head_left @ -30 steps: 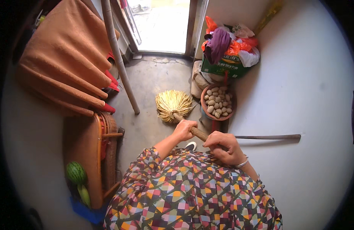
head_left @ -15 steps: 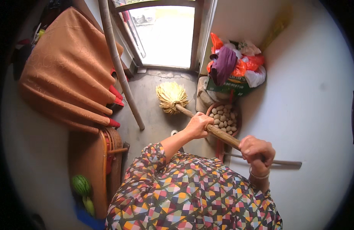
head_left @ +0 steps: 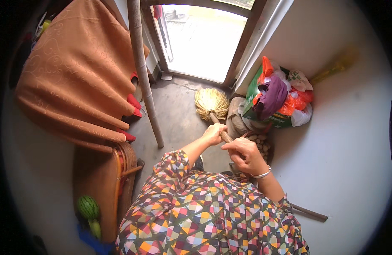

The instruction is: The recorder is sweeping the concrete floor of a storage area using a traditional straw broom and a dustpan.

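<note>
A straw broom has its yellow bristle head on the floor near the doorway, its wooden handle slanting back toward me. My left hand is wrapped round the handle a little above the bristles. Close behind it, my right hand is closed at the upper part of the handle, with the index finger pointing along it. That hand hides the rest of the handle. Beside and partly behind my right hand is a round tub of tan, potato-like lumps.
A green box of plastic bags and purple cloth stands on the right by large stones. A long pole leans on the left, beside an orange-cloth-covered object. A watermelon lies by a brown board. Another stick is at right.
My right hand has moved left and forward, close to my left hand. The broom handle now points more steeply away from me. The view has shifted, with the door and box farther right.
</note>
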### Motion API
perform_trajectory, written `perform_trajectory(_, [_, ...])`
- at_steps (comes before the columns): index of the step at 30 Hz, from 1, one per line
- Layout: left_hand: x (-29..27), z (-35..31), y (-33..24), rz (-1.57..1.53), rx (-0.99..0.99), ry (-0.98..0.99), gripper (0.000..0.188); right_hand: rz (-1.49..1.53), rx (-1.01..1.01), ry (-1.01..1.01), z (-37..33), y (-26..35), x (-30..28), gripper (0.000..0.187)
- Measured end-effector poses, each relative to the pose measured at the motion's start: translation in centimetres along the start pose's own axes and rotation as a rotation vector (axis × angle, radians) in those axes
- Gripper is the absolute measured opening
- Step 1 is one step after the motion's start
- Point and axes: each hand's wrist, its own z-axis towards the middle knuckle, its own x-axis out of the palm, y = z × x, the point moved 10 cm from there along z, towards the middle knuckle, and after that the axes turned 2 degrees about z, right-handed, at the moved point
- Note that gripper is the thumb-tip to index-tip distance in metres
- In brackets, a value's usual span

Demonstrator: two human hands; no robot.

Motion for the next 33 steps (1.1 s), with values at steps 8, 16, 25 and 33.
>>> perform_trajectory(8, [-4.5,-0.9,-2.7,0.014,0.047,-0.158,0.028,0.417,0.206,-0.065,2.5,-1.3,-4.3,0.019])
perform_trajectory(16, [-14.0,2.7,-9.5,0.092,0.204,-0.348,0.028,0.75,-0.296,-0.104,9.0,4.8,-12.0,0.02])
perform_trajectory(25, [-15.7,6.8,10.2,0.047,-0.546,-0.609,0.02,0.382,-0.029,0.097,17.8,-8.8,-3.4,0.02])
perform_trajectory(33, [-11.4,12.2,9.2,0.056,-0.482,-0.282,0.025,0.379,0.173,-0.165,14.4,-11.8,-7.0,0.022])
